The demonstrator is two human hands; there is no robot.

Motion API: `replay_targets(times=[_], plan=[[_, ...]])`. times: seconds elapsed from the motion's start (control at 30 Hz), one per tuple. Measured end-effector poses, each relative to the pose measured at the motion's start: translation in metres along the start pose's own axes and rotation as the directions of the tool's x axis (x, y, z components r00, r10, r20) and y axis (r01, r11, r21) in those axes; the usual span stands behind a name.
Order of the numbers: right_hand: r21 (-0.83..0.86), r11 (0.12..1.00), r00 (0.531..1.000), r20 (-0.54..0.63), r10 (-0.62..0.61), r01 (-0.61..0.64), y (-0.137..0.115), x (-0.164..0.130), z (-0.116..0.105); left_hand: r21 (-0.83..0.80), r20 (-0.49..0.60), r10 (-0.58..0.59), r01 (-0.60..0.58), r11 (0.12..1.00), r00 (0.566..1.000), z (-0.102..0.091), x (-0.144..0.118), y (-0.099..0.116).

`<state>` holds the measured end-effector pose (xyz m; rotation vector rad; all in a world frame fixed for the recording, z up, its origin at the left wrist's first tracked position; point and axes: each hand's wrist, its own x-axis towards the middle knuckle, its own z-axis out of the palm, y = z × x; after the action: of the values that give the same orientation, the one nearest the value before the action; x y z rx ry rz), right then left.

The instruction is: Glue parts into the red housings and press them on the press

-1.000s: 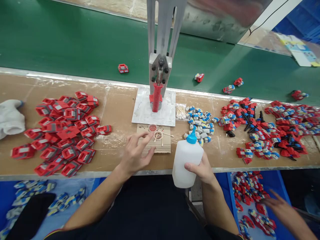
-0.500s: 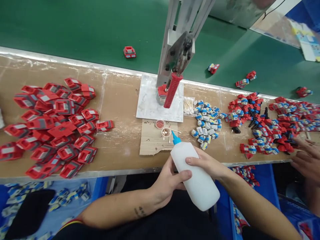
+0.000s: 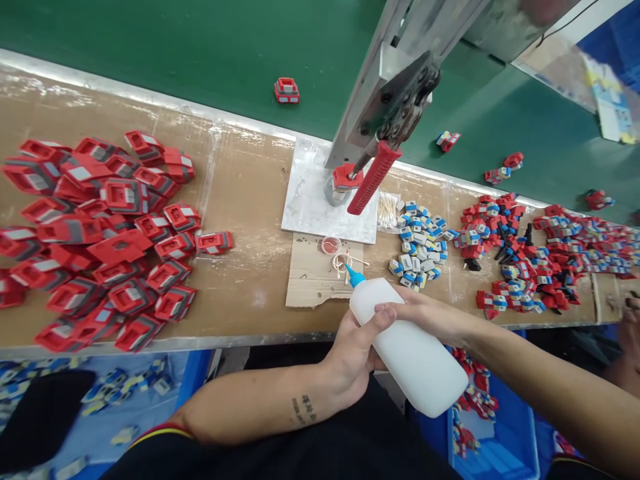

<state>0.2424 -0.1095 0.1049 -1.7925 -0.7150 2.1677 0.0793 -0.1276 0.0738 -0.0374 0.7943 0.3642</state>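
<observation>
Both my hands grip a white squeeze bottle (image 3: 417,357) with a blue nozzle. My left hand (image 3: 353,353) wraps its near side, thumb on top. Over the far side lies my right hand (image 3: 420,310), its fingers partly hidden behind the bottle. The tilted nozzle tip is over or beside a small round dish (image 3: 342,265) with cotton swabs lying at it; whether they touch, I cannot tell. Another small dish with reddish contents (image 3: 331,245) sits just behind. Both dishes are on a torn piece of cardboard (image 3: 310,280).
A press with a red handle (image 3: 375,177) stands on a metal plate (image 3: 305,200), a red part under it. Red parts (image 3: 120,247) pile up left; white-blue pieces (image 3: 420,243) and red-blue assemblies (image 3: 520,280) lie right. Blue bins sit below the bench. Another person's hand (image 3: 630,330) is far right.
The view has shifted and turned slightly. The bottle is still in both hands, tilted a little flatter, and my right hand has slid closer around it. The other person's hand has drawn back.
</observation>
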Motion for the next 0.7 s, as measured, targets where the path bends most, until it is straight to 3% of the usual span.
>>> replay_targets(times=[0.27, 0.4, 0.7], plan=[[-0.041, 0.984, 0.975, -0.151, 0.166, -0.174, -0.018, 0.001, 0.001, -0.121, -0.001, -0.035, 0.034, 0.992, 0.999, 0.004, 0.001, 0.001], [-0.040, 0.981, 0.973, -0.142, 0.184, -0.191, -0.028, 0.001, 0.003, -0.175, 0.015, -0.033, 0.035, 0.984, 0.999, 0.005, 0.002, 0.002], [-0.245, 0.906, 0.927, -0.237, 0.290, -0.345, -0.053, -0.007, 0.012, -0.209, -0.009, -0.019, 0.017, 0.978, 1.000, 0.010, -0.002, 0.004]])
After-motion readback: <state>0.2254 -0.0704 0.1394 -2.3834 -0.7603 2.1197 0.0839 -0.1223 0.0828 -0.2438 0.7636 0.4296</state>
